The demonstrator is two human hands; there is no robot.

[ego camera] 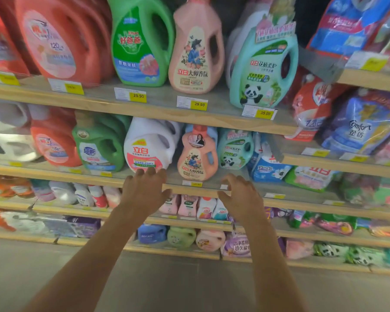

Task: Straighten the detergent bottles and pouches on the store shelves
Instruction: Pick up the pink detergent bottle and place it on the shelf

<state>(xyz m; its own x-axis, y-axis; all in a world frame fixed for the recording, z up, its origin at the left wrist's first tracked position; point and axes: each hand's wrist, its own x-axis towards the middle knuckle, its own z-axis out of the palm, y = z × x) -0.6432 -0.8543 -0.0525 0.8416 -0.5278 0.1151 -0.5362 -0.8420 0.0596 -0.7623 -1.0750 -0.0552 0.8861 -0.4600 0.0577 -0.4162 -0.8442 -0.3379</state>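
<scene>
Both hands are out in front of the second shelf (144,176), empty and spread: the left hand (144,190) has fingers splayed, tips just at the base of the white bottle (149,147); the right hand (241,194) is half-curled, thumb apart, near the shelf edge below the pink bottle (197,154), holding nothing. Likely step: squaring up the bottles on this shelf, prob. the white one or the pink one, which sits between the hands. To do it well: grip the body w/ both palms, not the handle, turn the label to face front, slide the base up to the shelf lip w/o knocking the teal panda bottle (234,149) just to the right or the green bottle (99,147) to the left. The white bottle looks leaned back, so it needs setting upright first. Readable text: white bottle "立白"; pink bottle "立白 大师香氛", same on the bigger pink bottle on the top shelf (195,48); top green bottle (140,41) "好爸爸"; lower green "超能"; blue pouch (360,124) at right "Comfort 金纺"; price tags (137,95) 29.90, 29.90, 35.00. Other tags too blurred. Pouches at right lie slumped, still to do.
</scene>
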